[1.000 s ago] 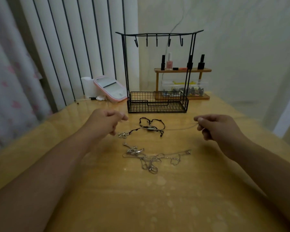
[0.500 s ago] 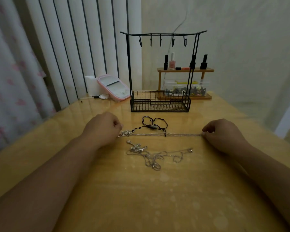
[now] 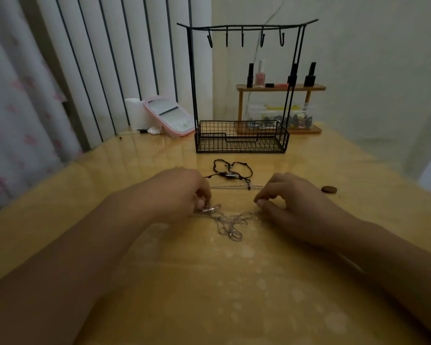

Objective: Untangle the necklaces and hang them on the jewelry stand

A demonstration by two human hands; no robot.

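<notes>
Black wire jewelry stand (image 3: 241,135), silver tangled necklaces (image 3: 230,221), black cord necklace (image 3: 232,170), glossy yellow-brown desk (image 3: 209,295), pink-rimmed case (image 3: 169,115).

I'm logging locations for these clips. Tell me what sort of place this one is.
Probably a home room, perhaps a bedroom or vanity corner. A glossy wooden table stands by vertical blinds and a floral curtain; nail polish bottles sit on a small wooden shelf behind a wire jewelry stand.

head view, forward and down

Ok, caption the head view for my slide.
Both hands, left and right, work a tangled silver chain necklace before an empty black wire jewelry stand.
</notes>
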